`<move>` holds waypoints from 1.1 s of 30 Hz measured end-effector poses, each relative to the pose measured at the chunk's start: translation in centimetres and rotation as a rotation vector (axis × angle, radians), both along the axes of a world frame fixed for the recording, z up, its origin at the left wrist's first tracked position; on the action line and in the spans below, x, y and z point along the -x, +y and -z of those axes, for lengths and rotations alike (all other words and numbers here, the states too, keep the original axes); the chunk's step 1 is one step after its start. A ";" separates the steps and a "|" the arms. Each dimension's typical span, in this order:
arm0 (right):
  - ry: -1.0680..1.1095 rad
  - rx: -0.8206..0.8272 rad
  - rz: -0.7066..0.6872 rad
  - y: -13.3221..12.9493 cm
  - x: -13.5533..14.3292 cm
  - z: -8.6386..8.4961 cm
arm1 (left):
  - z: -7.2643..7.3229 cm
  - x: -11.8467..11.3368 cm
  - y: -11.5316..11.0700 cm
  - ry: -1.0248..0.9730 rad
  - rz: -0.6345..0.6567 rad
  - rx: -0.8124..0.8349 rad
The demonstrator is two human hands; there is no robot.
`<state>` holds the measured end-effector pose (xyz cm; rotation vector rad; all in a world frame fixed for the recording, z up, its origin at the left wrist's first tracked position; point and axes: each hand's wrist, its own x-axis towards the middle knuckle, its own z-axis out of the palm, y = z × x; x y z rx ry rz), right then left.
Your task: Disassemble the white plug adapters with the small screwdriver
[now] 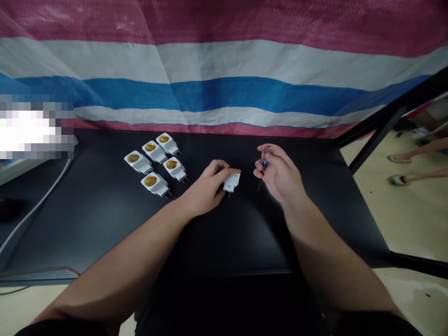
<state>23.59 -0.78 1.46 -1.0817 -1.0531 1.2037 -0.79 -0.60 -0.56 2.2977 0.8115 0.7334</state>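
Observation:
My left hand [213, 186] is closed around a white plug-in lamp socket [231, 182] on the black table. Its flat side with small holes faces up, and its metal prongs point toward me. To the right, my right hand [280, 168] is raised and grips a small screwdriver [265, 164]. The screwdriver's thin shaft points down, its blue part shows between the fingers, and its tip is apart from the socket. Several similar white lamp sockets [151, 181] with gold-coloured round insides lie left of my left hand, prongs toward the lower right.
A striped red, white and blue sheet [210, 93] hangs behind the black table [224, 247]. At left are a pixelated bright object [31, 130], a white cable [45, 198] and a dark mouse-like shape [9, 208]. A black metal frame [378, 130] stands right; a person's legs [420, 151] show beyond.

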 end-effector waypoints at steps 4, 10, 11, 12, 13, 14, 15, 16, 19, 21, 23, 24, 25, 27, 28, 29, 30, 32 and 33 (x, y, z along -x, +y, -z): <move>-0.657 -0.119 -0.001 0.5 -1.0 2.2 | -0.2 0.2 -0.1 0.022 0.039 0.064; -1.114 -0.196 -0.099 -0.2 -1.1 2.7 | -0.9 0.1 -0.5 0.010 0.018 0.128; -1.081 -0.222 -0.100 -0.3 -1.0 2.4 | -0.9 0.1 -0.5 0.009 0.002 0.119; -1.030 -0.257 -0.111 -0.4 -0.8 2.1 | -0.9 0.0 -0.5 0.009 -0.010 0.110; -0.976 -0.295 -0.135 -0.5 -0.7 1.8 | -0.9 0.0 -0.4 0.009 -0.019 0.102; -0.927 -0.337 -0.172 -0.6 -0.6 1.4 | -0.9 0.0 -0.3 0.006 -0.020 0.100; -0.885 -0.377 -0.221 -0.7 -0.5 1.1 | -0.8 0.0 -0.3 -0.001 -0.013 0.103; -0.852 -0.408 -0.271 -0.8 -0.4 0.8 | -0.8 0.0 -0.2 -0.014 -0.002 0.109; -0.792 -0.422 -0.370 -1.0 -0.3 0.4 | -0.6 0.1 0.0 -0.058 0.020 0.113; -0.783 -0.388 -0.390 -1.1 -0.4 0.3 | -0.4 0.1 0.1 -0.071 0.000 0.103; -0.792 -0.363 -0.403 -1.1 -0.5 0.4 | -0.2 0.0 0.1 -0.067 -0.021 0.095; -0.799 -0.361 -0.407 -1.1 -0.6 0.4 | -0.1 0.0 0.2 -0.059 -0.026 0.093; -0.808 -0.365 -0.410 -1.1 -0.6 0.4 | -0.1 0.0 0.2 -0.050 -0.029 0.090; -0.821 -0.367 -0.414 -1.3 -0.7 0.3 | -0.1 0.0 0.3 -0.036 -0.029 0.085; -0.825 -0.360 -0.415 -1.4 -0.6 0.1 | -0.1 0.0 0.4 -0.033 -0.033 0.088; -0.830 -0.348 -0.418 -1.5 -0.6 0.0 | -0.1 0.0 0.4 -0.032 -0.039 0.094; -0.840 -0.331 -0.419 -1.6 -0.6 -0.2 | -0.2 -0.1 0.4 -0.034 -0.044 0.098; -0.872 -0.305 -0.415 -1.8 -0.5 -0.5 | -0.3 -0.1 0.4 -0.032 -0.050 0.097; -0.889 -0.300 -0.413 -1.9 -0.4 -0.7 | -0.3 -0.1 0.4 -0.030 -0.053 0.094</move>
